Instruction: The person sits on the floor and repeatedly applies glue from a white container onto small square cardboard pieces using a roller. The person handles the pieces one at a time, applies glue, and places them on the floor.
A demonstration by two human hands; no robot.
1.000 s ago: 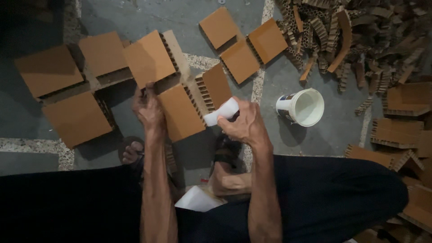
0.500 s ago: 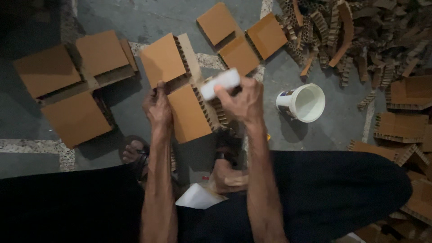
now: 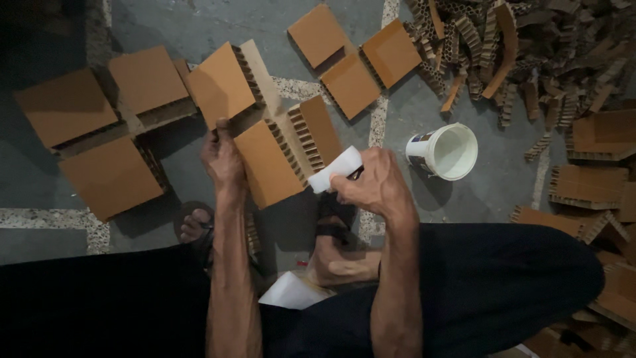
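Observation:
My left hand (image 3: 222, 158) presses down on the left edge of a brown honeycomb cardboard block (image 3: 268, 162) that lies on the floor in front of me. My right hand (image 3: 374, 184) is closed around a white roller-like tool (image 3: 334, 170), whose end rests against the block's exposed honeycomb edge (image 3: 298, 139). A second cardboard square (image 3: 222, 83) lies just beyond the block, touching it.
A white plastic bucket (image 3: 445, 151) stands to the right. More cardboard squares lie at left (image 3: 109, 176) and top centre (image 3: 351, 83). A heap of honeycomb strips (image 3: 523, 46) fills the top right; stacked pieces (image 3: 596, 152) sit at right. My feet in sandals (image 3: 195, 225) are below the block.
My right hand has drawn the white tool back down toward me along the block's honeycomb edge. The left hand stays on the block.

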